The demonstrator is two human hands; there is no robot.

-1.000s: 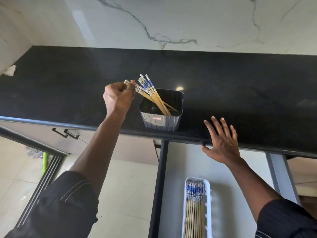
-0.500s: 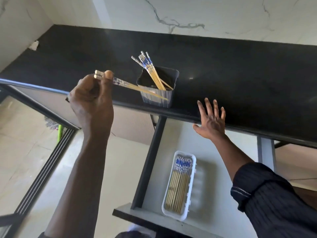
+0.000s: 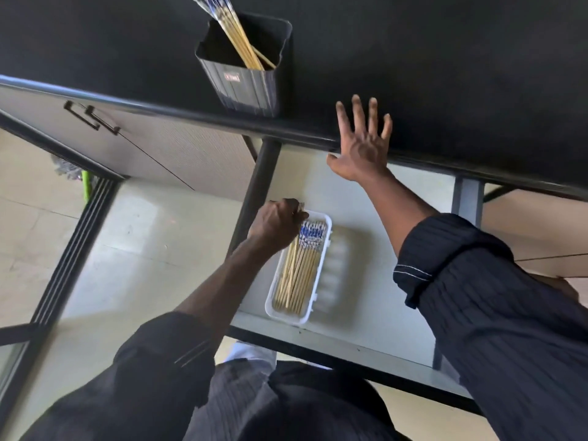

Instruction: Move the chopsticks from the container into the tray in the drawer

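A dark ribbed container (image 3: 248, 81) stands near the front edge of the black counter and holds several chopsticks (image 3: 240, 43) leaning left. Below it the drawer (image 3: 366, 249) is pulled out, with a white tray (image 3: 323, 272) near its left side. Many chopsticks (image 3: 300, 268) with blue-patterned ends lie lengthwise in the tray. My left hand (image 3: 275, 222) hangs over the tray's far left corner, fingers curled round the patterned ends of chopsticks that slant down into the tray. My right hand (image 3: 361, 144) rests flat, fingers spread, on the counter's front edge.
The black counter (image 3: 445, 74) fills the top of the view. A closed cabinet door with two dark handles (image 3: 92, 119) is at the left. Pale floor tiles and a dark sliding-door track (image 3: 73, 249) lie lower left. The drawer's dark side rail (image 3: 254, 192) runs beside my left hand.
My left hand carried the chopsticks from above the counter's edge down to the tray in the drawer. The view tilted downward. My right hand stayed on the counter edge.
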